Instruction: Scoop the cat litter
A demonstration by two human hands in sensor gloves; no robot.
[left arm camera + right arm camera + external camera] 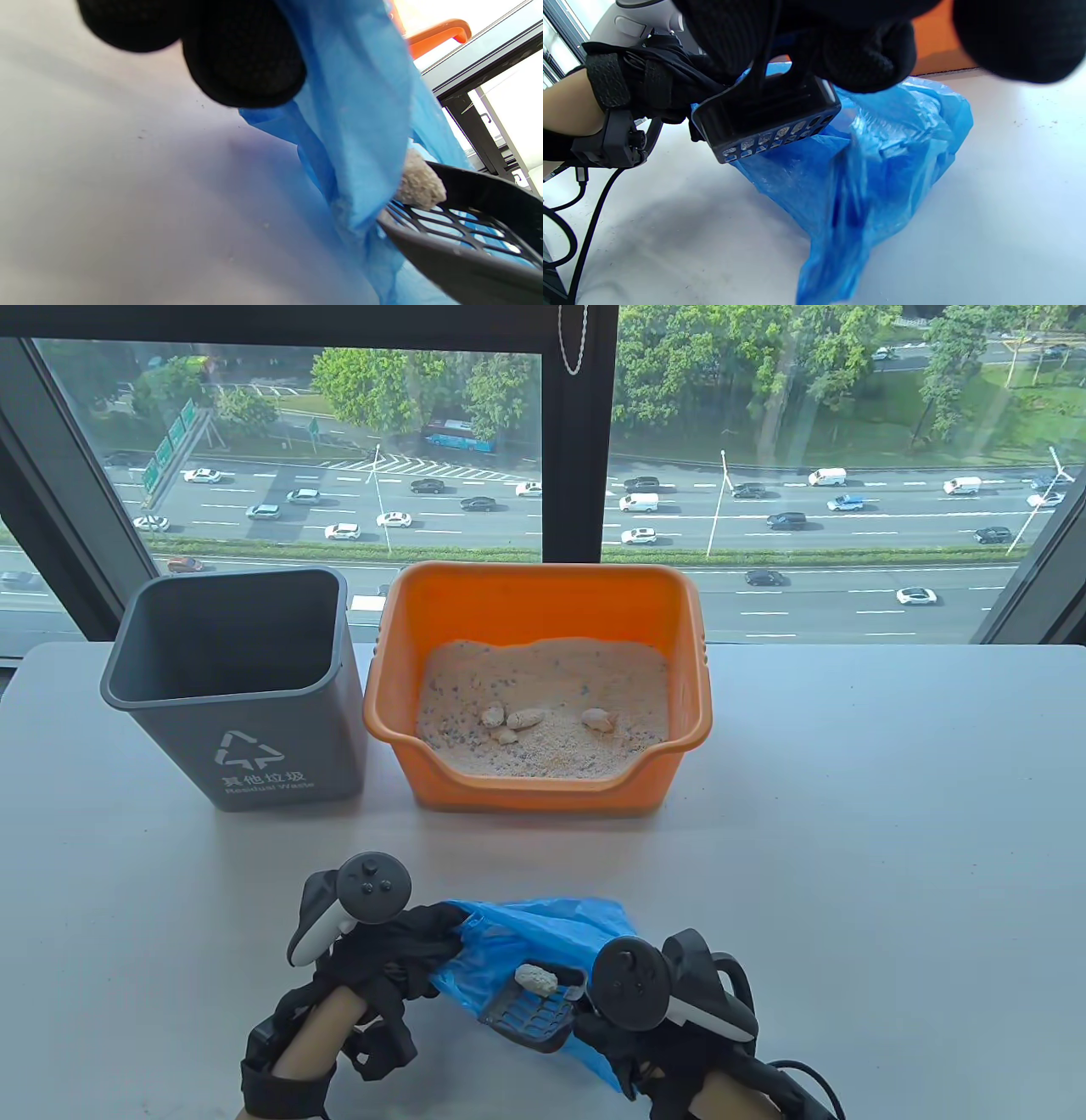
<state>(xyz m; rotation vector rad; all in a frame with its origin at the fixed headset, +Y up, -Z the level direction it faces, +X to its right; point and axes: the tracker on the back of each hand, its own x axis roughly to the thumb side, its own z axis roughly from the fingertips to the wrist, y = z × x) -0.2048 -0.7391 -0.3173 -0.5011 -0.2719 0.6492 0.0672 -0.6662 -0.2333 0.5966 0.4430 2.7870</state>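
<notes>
At six o'clock on the pale matte surface (848,814), the left hand (382,959) grips the rim of a crinkly thin blue plastic bag (543,933). The right hand (645,1027) holds a black slotted plastic scoop (530,1014), apparently by its handle, carrying a rough grey litter clump (536,979) at the bag's mouth. At twelve o'clock, an orange plastic tray (543,602) holds sandy litter beside a grey square bin (280,763).

grey bin (246,704) | recycling triangle | "其他垃圾" | "Residual Waste"
</notes>
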